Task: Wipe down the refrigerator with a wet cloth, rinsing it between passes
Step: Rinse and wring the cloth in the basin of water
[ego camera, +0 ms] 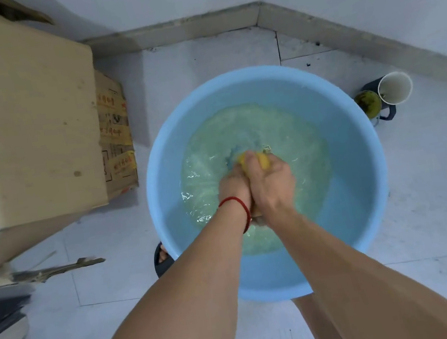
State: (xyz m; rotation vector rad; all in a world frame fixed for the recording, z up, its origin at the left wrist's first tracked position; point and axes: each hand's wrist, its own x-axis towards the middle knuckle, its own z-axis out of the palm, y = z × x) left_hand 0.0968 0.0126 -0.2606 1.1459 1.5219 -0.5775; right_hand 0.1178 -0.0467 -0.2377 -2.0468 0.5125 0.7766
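A large light-blue basin [367, 206] stands on the tiled floor, partly filled with rippling water [208, 154]. Over its middle, my left hand [232, 185] and my right hand [272, 181] are pressed together, both closed on a yellow cloth [255, 160]. A blue part of the cloth trails into the water just beyond my fingers. Most of the cloth is hidden inside my hands. A red string circles my left wrist. The refrigerator is not in view.
Big cardboard boxes [35, 119] stand at the left, close to the basin. A white cup [394, 87] and a small dark mug sit on the floor at the right by the wall. A sandalled foot [161, 258] shows under the basin's left rim.
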